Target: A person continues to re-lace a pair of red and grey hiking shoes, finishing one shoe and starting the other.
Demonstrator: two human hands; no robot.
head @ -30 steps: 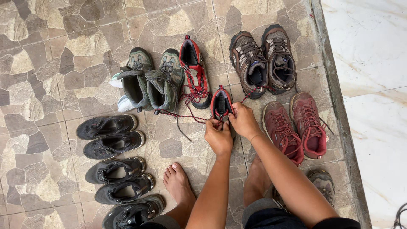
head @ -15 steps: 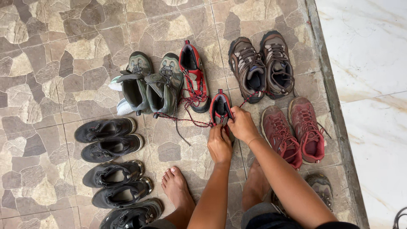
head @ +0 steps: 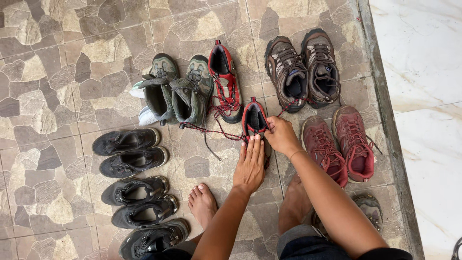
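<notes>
2 hands work 1 red shoe on the stone floor — left hand lies flat, fingers apart; right hand pinches its rim. loose red laces trail sideways — likely to snag or tangle.

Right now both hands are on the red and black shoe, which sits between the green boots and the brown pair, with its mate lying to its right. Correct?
Not quite. In the head view both the left hand and right hand are on the red and black shoe, but its mate lies to its left, beside the green boots, not to its right.
</notes>
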